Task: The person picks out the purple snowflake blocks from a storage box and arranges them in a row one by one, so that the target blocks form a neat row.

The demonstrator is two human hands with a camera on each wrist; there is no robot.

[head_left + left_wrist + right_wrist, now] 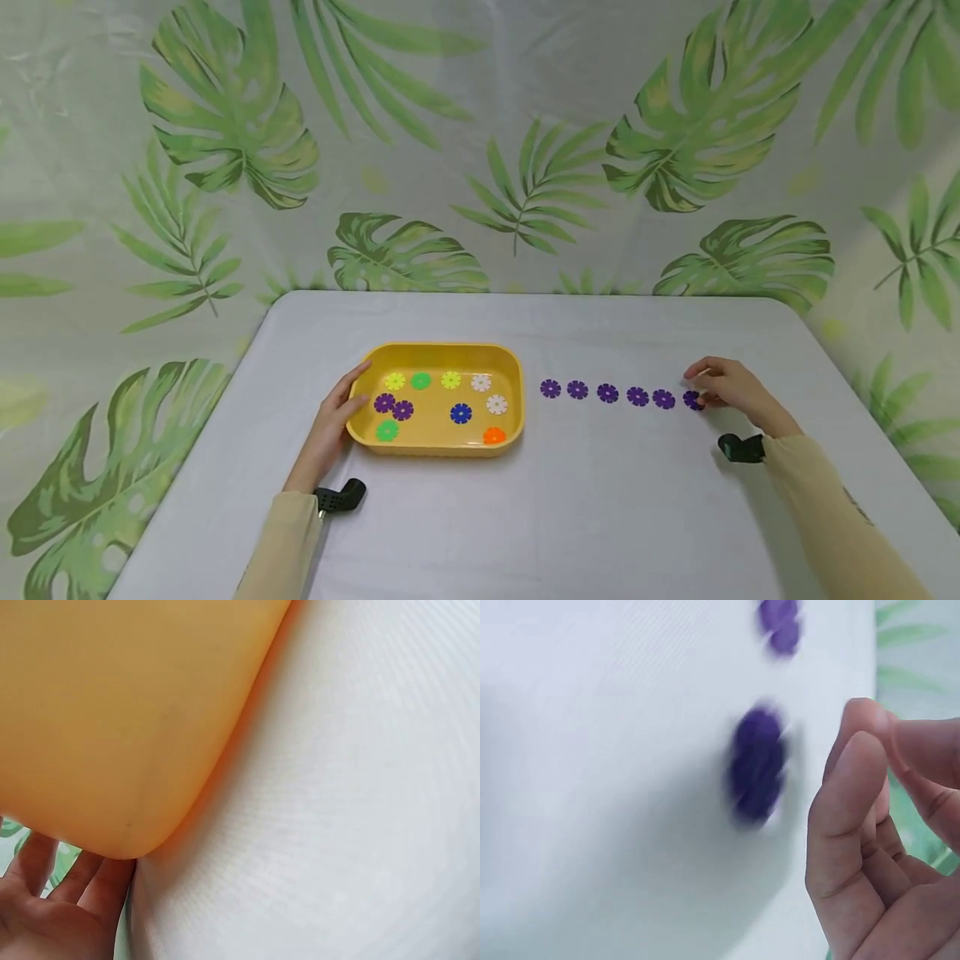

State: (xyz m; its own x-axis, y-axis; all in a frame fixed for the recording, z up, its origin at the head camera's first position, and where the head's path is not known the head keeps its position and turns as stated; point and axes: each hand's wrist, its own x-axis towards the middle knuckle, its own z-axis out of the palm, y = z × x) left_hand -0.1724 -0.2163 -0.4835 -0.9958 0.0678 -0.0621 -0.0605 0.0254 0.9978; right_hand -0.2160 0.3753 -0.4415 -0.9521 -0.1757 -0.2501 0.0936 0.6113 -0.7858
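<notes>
Bench (525,517) is covered with a white cloth. Behind it, a backdrop (480,125) printed with green palm leaves is hung, draped down past both bench sides. Small black wrist-mounted devices are seen on the bench: one (341,497) front left, one (741,448) right.

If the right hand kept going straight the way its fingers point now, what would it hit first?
The right hand points left along the row, so it would probably first meet the end purple disc at its fingertips; whether it already touches is unclear. The other purple discs follow.
</notes>
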